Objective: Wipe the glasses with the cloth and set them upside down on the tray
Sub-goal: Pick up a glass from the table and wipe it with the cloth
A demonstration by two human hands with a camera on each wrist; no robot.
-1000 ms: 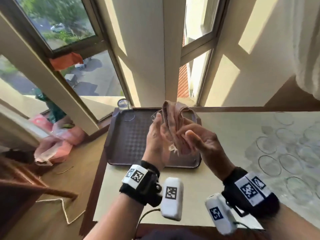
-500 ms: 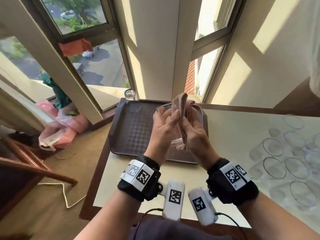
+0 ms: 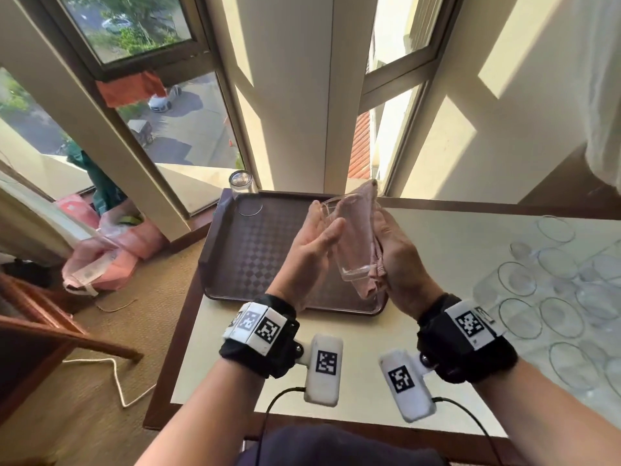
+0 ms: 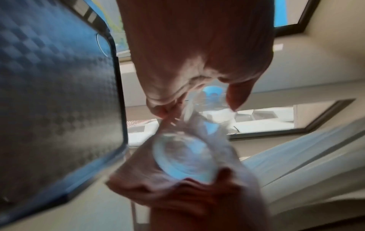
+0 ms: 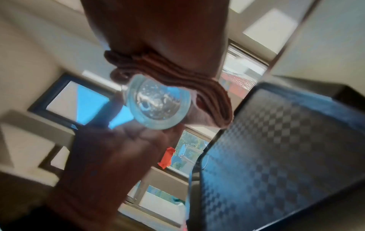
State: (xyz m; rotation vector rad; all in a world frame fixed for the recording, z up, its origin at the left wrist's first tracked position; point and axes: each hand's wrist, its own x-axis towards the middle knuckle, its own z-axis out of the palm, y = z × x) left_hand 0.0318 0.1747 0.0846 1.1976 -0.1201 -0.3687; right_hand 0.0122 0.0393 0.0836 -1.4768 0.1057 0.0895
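Observation:
Above the brown tray [image 3: 235, 264], my left hand [image 3: 326, 218] holds a clear glass [image 3: 349, 264], thumb across its side. It is tilted, base towards me and mouth away. My right hand [image 3: 389, 240] grips a pink cloth [image 3: 359, 223] that wraps the glass's right side. In the left wrist view the glass base [image 4: 183, 156] sits between the cloth [image 4: 138, 176] and my fingers. The right wrist view shows the base [image 5: 158, 106] against the bunched cloth [image 5: 187, 81]. Another glass [image 3: 243, 185] stands upside down in the tray's far left corner.
Several clear glasses [image 3: 537, 297] stand on the white table [image 3: 470, 237] to the right of my hands. A window wall runs just behind the tray. To the left, the table edge drops to a carpeted floor with pink bags [image 3: 111, 260] and a wooden chair [image 3: 50, 334].
My right hand has turned over and closed the cloth around the glass. Both hands have come together and the glass now tilts with its base towards me.

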